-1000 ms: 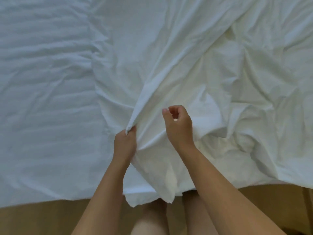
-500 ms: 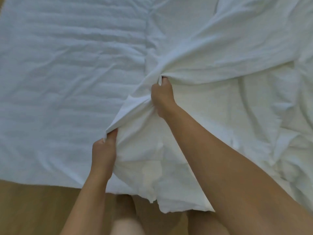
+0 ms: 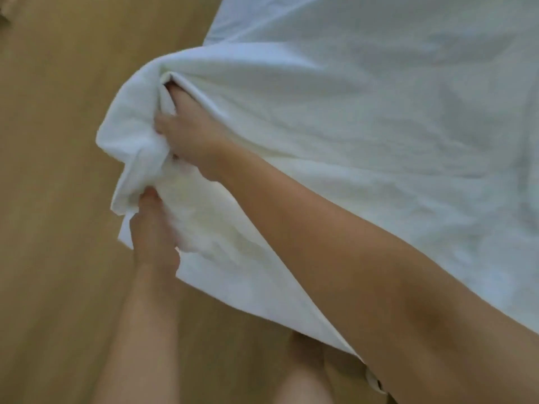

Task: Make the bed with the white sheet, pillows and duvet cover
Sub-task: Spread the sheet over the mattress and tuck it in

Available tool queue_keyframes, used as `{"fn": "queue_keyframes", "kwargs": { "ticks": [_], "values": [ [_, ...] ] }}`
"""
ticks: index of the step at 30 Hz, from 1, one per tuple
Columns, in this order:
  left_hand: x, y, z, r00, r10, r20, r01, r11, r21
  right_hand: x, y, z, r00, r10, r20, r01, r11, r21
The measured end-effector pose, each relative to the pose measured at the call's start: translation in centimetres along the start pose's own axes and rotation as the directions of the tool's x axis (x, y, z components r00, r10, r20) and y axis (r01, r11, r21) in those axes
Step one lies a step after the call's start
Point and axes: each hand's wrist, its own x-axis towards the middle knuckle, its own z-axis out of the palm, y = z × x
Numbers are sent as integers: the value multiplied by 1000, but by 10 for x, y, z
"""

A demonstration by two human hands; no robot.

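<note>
both hands buried in the bunched corner of the white sheet (image 3: pixel 364 135), out over the wooden floor (image 3: pixel 58 199) at the left of the view. right hand (image 3: pixel 189 132) reaching across from the lower right on a long bare forearm, wrist bent, back of the hand turned up, fingers curled down into the fabric and gripping a fold; fingertips tucked under a ridge of cloth and hidden there. left hand (image 3: pixel 153 228) coming up from the bottom edge on a straighter forearm, just below and slightly left of the right one, thumb side up, fingers closed round a gathered edge of the same cloth, most of them covered by it. hands close together, not touching so far as can be seen, a crumpled pouch of fabric swelling between them. from the grip, pulled taut in a smooth ridge running up and right, then spreading wide and wrinkled over the whole right and upper part of the view. lower hem hanging free in a straight diagonal edge under the right forearm, above the floor. bare leg (image 3: pixel 306 371) showing at the bottom, partly behind the hanging hem. blurred throughout, so finer finger detail not readable.
</note>
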Motion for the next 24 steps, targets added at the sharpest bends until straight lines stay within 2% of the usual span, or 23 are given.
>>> {"fn": "queue_keyframes", "kwargs": {
  "ticks": [2,4,6,9,12,16,18,20,22,24],
  "values": [
    [14,-6,-4,999,14,48,-13,1000,-27,8,17,35,992,47,115,-36,994,-101],
    [22,-16,0,995,-24,94,26,999,-24,3,46,43,977,169,127,-150,978,-147],
    [25,-30,8,990,-89,111,88,996,13,-14,84,28,944,324,65,-308,934,-182],
    [18,-58,22,980,-100,173,71,983,167,-60,143,-16,865,472,-169,-501,807,-314],
    [1,-87,38,953,-84,290,-12,950,312,-109,182,-61,783,510,-355,-618,697,-363],
    [-24,-124,55,935,-101,339,-43,919,392,-160,208,-99,691,544,-476,-721,563,-404],
    [-41,-142,62,919,-194,344,50,922,384,-184,215,-108,659,551,-512,-751,516,-412],
    [-64,-162,67,863,-346,368,180,891,416,-207,220,-114,637,564,-526,-770,492,-405],
    [-91,-183,75,786,-471,401,276,847,454,-231,225,-117,632,562,-534,-774,496,-394],
    [-115,-200,82,754,-501,425,324,846,423,-255,228,-120,635,546,-547,-768,527,-365]
  ]
}}
